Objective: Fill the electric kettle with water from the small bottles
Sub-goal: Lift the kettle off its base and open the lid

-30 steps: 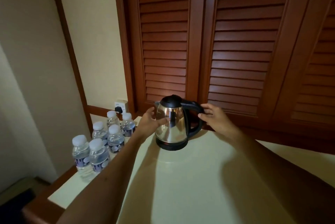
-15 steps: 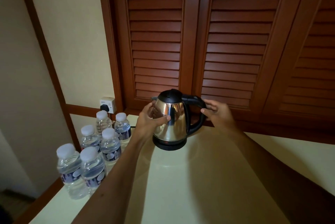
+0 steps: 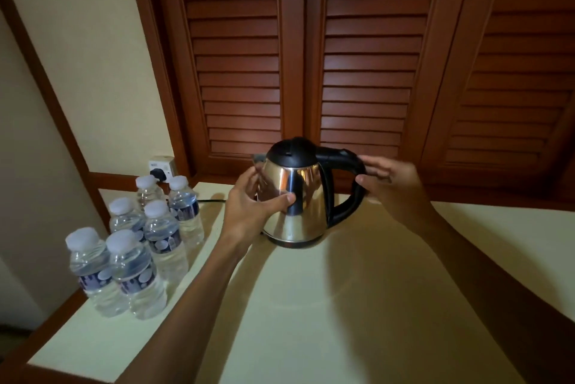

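Note:
A steel electric kettle (image 3: 303, 212) with a black lid and black handle stands on the pale table (image 3: 326, 306), lid closed. My left hand (image 3: 255, 206) grips the kettle's left side, thumb across the front of the body. My right hand (image 3: 392, 184) holds the top of the black handle from the right. Several small capped water bottles (image 3: 137, 246) stand in a cluster at the table's left edge, apart from both hands.
A wall socket (image 3: 161, 167) with a black plug sits behind the bottles, and a black cord (image 3: 211, 200) runs from it toward the kettle. Dark wooden louvred doors (image 3: 342, 57) close off the back. The table's left edge drops off beside the bottles.
The view has shifted closer and slightly left. My left hand has wrapped further round the kettle body, and my right hand has settled on the handle. The kettle stays in place.

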Available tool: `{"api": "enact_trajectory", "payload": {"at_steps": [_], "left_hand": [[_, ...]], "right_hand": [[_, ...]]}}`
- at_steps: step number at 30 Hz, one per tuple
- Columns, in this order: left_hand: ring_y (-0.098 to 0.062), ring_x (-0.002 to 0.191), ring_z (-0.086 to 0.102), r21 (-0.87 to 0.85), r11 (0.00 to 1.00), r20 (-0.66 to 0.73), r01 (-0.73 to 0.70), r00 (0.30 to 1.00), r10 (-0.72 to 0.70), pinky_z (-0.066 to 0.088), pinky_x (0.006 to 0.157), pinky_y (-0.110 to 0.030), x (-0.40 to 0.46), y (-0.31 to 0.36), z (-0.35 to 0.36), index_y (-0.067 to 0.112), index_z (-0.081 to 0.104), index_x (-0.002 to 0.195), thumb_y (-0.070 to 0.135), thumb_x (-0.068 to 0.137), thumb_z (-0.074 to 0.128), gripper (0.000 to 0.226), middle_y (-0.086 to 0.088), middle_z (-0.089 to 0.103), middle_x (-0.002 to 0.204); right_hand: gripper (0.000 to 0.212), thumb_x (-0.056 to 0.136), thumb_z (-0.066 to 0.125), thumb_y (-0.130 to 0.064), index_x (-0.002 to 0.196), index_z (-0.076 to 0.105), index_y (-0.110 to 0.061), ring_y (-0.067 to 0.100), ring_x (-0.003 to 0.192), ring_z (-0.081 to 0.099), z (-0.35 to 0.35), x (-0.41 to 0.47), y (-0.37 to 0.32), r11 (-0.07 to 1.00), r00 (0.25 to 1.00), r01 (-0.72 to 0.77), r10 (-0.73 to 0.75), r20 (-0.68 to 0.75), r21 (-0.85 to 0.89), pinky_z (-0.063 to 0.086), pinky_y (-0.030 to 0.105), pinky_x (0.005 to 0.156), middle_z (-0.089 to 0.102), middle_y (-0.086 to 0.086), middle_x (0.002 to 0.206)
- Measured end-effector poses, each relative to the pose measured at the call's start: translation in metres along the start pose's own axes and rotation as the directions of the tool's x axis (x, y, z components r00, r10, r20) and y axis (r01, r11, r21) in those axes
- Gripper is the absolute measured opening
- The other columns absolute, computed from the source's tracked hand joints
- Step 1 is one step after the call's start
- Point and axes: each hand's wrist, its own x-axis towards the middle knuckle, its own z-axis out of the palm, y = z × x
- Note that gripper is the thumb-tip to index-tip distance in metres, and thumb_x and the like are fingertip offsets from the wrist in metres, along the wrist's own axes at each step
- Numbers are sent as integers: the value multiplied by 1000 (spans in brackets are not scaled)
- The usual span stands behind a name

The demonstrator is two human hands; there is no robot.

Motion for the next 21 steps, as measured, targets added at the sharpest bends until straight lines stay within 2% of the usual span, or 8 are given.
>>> {"api": "enact_trajectory", "payload": {"at_steps": [3,8,10,12,14,16,18,21], "left_hand": [[5,102,59,9,1000,19,20,1000,-20,47,85,-18,-28,-1,20,47,55,101,14,66,89,59,24,64,106],[0,110,60,14,998,-2,69,998,-69,49,95,-25,-59,-4,47,36,59,115,14,62,92,66,22,66,111],[0,113,58,28,996,-22,90,996,-89,46,99,-24,-70,-5,56,28,57,124,13,63,92,73,19,64,116],[-3,118,55,34,995,-47,95,995,-93,43,96,-20,-78,-6,64,23,52,137,13,64,91,84,15,60,123],[-5,122,54,30,995,-58,93,994,-92,42,96,-19,-82,-7,67,21,48,141,12,65,91,88,12,59,128],[-8,126,53,41,993,-55,106,993,-104,43,101,-24,-82,-7,68,21,47,142,14,65,91,89,8,59,133],[-11,127,53,71,990,-52,122,992,-118,43,106,-31,-79,-6,68,20,45,144,18,65,91,92,6,58,136],[-15,123,54,113,983,-31,143,990,-141,46,106,-37,-71,-3,66,20,39,147,22,63,92,99,7,55,129]], "right_hand": [[40,83,66,0,116,63,-21,15,86,71,-24,-26,5,998,999,36,-34,24,-59,59,36,77,73,2,99],[39,84,65,0,110,62,-30,10,92,70,-55,-56,12,999,998,3,1,64,-55,58,33,79,71,-7,101],[38,84,66,-3,110,62,-29,5,93,68,-64,-64,18,997,998,-1,6,62,-80,57,28,81,70,-7,103],[38,84,67,-5,116,62,-23,-5,90,66,-68,-68,23,994,998,0,7,62,-108,53,16,80,68,-6,105],[39,83,68,-6,121,62,-15,-8,89,64,-69,-69,23,995,998,-28,32,44,-91,50,10,79,66,-6,107],[41,83,67,-5,123,61,-12,-2,93,64,-68,-68,22,995,997,-64,66,34,-71,49,8,81,65,-7,107],[41,83,67,-5,123,61,-13,7,99,65,-66,-65,20,995,996,-74,77,38,-68,49,13,86,66,-4,109],[39,84,65,-2,120,62,-14,11,102,63,-66,-60,15,988,995,-62,72,68,-138,48,16,88,66,-2,108]]}}
